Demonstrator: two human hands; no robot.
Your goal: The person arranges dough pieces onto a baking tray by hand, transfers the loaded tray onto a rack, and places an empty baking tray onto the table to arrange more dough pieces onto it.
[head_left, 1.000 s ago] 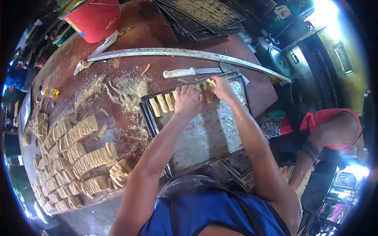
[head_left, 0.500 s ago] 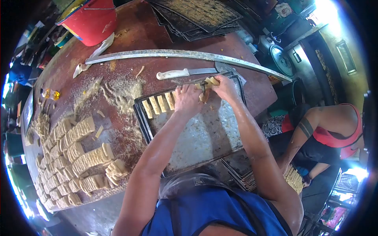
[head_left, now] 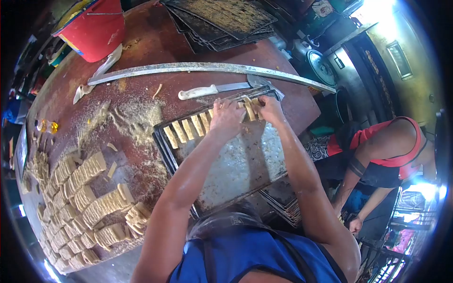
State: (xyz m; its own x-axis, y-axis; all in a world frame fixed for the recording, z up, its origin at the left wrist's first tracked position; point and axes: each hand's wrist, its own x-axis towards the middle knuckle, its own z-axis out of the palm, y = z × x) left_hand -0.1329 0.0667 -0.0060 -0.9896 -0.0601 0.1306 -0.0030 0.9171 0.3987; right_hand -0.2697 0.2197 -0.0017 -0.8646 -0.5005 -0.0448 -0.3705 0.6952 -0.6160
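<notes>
A dark baking tray lies before me, with a row of pale dough strips along its far edge. My left hand is over the row, its fingers closed around a dough strip that they mostly hide. Close by on the right, my right hand pinches another dough strip at the tray's far right corner. Between the two hands, a dough strip lies on the tray. Just beyond the tray is a knife with a white handle.
Many cut dough pieces cover the table's left side near scattered flour. A long metal bar crosses behind the knife. Farther back are a red bucket and stacked dark trays. Another person bends down at right.
My right hand has lowered its dough strips toward the tray, and one now lies between my hands. My left hand stays over the row. The view has shifted slightly, and the other person leans differently.
</notes>
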